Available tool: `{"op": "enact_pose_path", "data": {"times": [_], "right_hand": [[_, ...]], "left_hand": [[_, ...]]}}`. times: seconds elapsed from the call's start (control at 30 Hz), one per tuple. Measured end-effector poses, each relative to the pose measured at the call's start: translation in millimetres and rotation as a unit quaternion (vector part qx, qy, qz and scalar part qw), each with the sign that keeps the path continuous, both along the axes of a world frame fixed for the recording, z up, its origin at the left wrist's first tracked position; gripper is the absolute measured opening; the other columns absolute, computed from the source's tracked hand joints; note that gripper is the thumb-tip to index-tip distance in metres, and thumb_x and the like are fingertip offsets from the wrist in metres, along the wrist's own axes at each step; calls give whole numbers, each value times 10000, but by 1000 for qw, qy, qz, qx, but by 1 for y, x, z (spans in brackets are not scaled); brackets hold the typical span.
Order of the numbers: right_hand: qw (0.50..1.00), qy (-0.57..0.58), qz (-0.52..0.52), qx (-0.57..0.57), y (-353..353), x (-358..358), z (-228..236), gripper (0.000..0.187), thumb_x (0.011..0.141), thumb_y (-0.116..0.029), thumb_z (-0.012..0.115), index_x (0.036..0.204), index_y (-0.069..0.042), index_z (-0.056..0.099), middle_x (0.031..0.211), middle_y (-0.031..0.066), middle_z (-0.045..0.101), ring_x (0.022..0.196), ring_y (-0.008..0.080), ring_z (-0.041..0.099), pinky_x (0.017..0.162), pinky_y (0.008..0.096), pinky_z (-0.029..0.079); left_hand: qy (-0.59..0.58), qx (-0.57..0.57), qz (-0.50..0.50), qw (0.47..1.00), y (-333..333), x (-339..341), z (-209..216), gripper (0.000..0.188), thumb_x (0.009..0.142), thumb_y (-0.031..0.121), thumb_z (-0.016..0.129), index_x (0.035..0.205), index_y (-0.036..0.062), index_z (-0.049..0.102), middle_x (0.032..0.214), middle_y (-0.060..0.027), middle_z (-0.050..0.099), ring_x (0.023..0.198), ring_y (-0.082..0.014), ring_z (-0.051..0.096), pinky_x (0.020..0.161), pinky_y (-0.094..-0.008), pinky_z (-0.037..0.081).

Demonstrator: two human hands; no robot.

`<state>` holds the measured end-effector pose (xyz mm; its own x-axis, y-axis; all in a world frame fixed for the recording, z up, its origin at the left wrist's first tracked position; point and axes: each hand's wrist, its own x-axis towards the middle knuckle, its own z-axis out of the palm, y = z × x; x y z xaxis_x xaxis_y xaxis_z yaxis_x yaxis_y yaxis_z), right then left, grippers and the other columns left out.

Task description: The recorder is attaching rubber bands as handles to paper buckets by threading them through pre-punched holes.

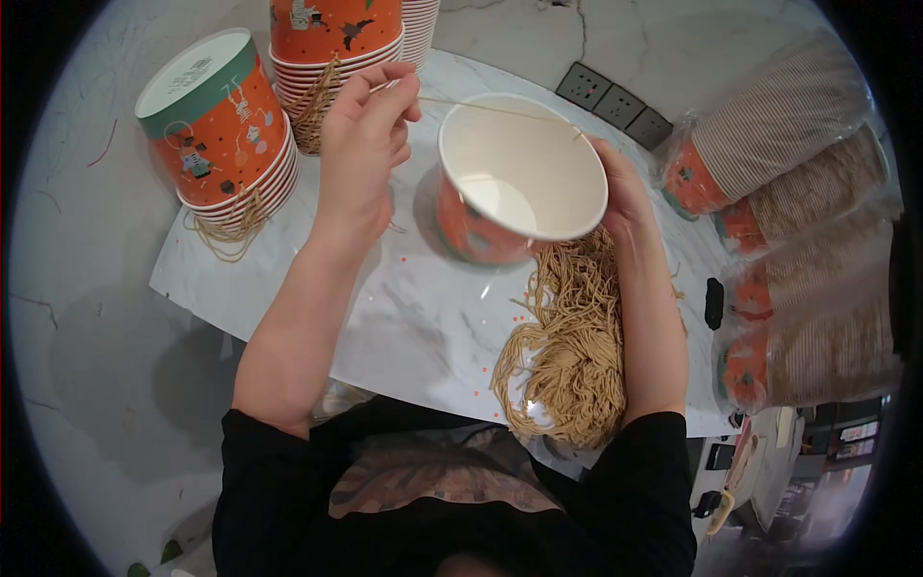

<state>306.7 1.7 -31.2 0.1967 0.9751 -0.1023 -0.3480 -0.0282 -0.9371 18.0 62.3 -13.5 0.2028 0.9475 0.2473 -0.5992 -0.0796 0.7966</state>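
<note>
A large paper bucket [469, 229], orange and green outside and white within, tilts over the table with its mouth toward me. My right hand [623, 188] wraps round its right side. Tan twine [481, 106] runs taut across the mouth from the bucket's right rim to my left hand [368, 130], which pinches the other end between closed fingers. The fingertips of my right hand are hidden behind the bucket. Beside my right forearm lies a heap of loose tan twine pieces [577, 365].
At the far left stand upside-down stacks of matching buckets [216, 125] with twine loops [236, 226] at their rims. Plastic-wrapped bucket stacks [769, 106] line the right side. A dark socket strip [615, 104] sits at the back of the marbled white table [413, 337].
</note>
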Motion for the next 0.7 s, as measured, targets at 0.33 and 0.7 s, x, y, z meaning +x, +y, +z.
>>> {"op": "enact_pose_path", "data": {"times": [0.33, 0.7], "right_hand": [[859, -392, -24, 329, -39, -99, 42, 394, 1012, -161, 611, 1358, 2, 514, 1247, 110, 628, 1141, 160, 602, 945, 284, 490], [911, -312, -130, 236, -38, -38, 63, 143, 989, -119, 643, 1007, 11, 702, 894, -19, 640, 835, 78, 566, 824, 238, 453]], "left_hand": [[57, 139, -187, 971, -27, 11, -2, 120, 965, 84, 648, 1052, 50, 571, 840, -20, 671, 587, -4, 478, 525, -163, 376], [180, 124, -226, 949, -13, -7, 12, 219, 956, 129, 680, 1142, 20, 718, 899, -51, 752, 600, 0, 483, 551, -147, 383]]}}
